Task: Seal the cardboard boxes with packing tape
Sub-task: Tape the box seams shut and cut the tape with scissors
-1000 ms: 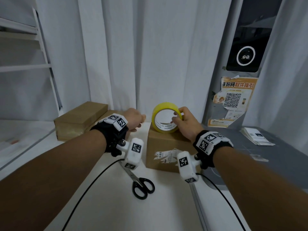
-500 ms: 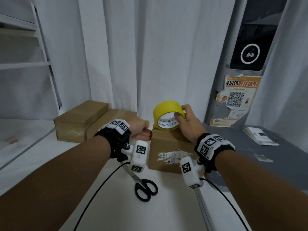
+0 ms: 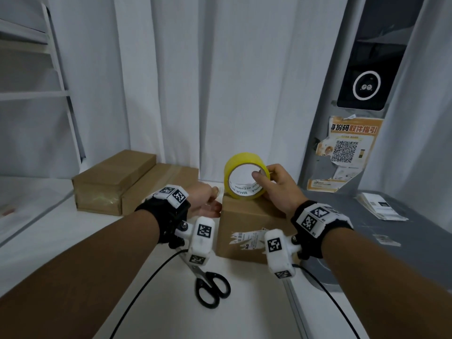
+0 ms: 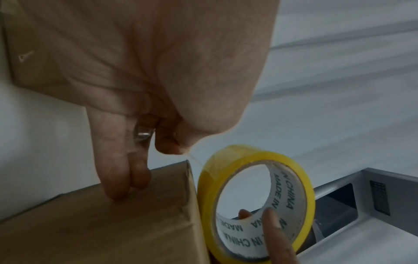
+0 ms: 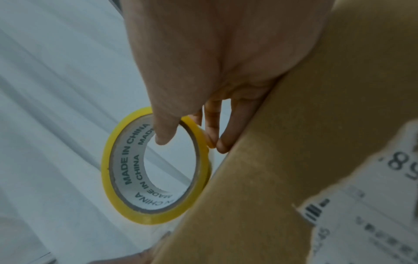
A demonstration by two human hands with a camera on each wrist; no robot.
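The scissors (image 3: 212,287) lie in front of the small box (image 3: 247,223), their blade tips hidden under the left wrist camera. The torn label (image 3: 247,237) on that box is too blurred to read. Behind the tape roll (image 3: 245,178), the right hand (image 3: 276,189) hides its own fingertips. Left of the box, the left hand (image 3: 204,200) conceals its grip.
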